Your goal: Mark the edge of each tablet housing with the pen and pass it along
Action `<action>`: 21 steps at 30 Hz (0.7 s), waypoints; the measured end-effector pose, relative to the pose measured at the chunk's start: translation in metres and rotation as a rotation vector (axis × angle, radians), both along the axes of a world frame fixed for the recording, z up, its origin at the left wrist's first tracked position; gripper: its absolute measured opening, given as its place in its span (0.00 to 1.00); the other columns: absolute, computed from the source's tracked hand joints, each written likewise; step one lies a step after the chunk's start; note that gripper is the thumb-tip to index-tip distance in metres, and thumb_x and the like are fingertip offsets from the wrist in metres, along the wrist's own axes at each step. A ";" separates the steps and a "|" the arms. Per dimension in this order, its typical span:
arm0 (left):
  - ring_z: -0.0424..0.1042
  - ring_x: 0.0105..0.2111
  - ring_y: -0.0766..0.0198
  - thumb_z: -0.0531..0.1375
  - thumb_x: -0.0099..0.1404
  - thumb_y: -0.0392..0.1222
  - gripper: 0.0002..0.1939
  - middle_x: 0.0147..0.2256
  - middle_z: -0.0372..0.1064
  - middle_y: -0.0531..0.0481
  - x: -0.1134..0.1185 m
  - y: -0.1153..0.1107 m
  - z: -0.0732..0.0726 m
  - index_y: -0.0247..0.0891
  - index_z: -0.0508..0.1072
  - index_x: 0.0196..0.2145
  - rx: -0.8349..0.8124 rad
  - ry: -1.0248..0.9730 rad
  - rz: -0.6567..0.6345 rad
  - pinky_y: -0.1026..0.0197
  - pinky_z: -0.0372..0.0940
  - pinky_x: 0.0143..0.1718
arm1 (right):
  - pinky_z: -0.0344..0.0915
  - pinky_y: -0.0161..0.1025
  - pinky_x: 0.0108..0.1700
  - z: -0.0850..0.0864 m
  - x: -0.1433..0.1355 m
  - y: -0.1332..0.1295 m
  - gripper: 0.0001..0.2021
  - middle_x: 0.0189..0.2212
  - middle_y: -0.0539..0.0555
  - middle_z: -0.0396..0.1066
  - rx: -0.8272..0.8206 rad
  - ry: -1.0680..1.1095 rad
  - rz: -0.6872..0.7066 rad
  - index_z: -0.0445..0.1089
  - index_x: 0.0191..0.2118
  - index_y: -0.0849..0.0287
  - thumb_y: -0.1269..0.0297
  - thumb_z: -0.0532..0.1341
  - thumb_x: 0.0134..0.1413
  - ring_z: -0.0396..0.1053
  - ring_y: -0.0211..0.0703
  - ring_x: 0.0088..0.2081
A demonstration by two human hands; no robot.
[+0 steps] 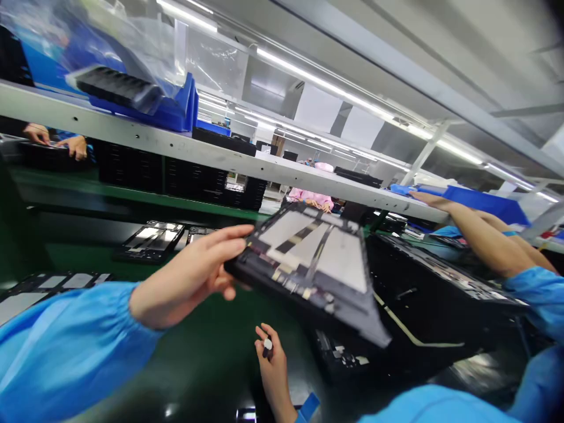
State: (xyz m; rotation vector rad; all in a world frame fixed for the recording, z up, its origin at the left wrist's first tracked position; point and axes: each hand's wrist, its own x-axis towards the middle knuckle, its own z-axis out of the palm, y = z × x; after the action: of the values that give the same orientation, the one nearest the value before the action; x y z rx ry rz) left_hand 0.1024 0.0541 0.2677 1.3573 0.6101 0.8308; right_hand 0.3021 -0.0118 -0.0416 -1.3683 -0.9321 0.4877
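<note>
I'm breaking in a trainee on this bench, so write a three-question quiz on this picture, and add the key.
1. Which hand of the camera wearer holds the opened device, its inner parts showing?
2. What colour is the work surface below that device? A) red B) green C) white
3. True or false: the blue bin at the upper left sits on the raised shelf.

Key:
1. The left hand.
2. B
3. True
</note>
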 end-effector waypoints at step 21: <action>0.77 0.25 0.64 0.56 0.78 0.47 0.11 0.35 0.73 0.46 0.134 0.139 0.107 0.37 0.64 0.45 0.289 -0.157 0.552 0.66 0.68 0.26 | 0.78 0.43 0.49 -0.012 -0.002 -0.003 0.23 0.49 0.64 0.82 -0.093 -0.056 0.090 0.78 0.54 0.55 0.47 0.67 0.59 0.82 0.57 0.50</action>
State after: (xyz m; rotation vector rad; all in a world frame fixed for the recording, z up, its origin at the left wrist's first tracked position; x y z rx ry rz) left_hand 0.2367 0.1930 0.3750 1.3798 0.7758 1.5045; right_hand 0.3005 -0.0148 -0.0537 -1.4340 -1.0309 0.5697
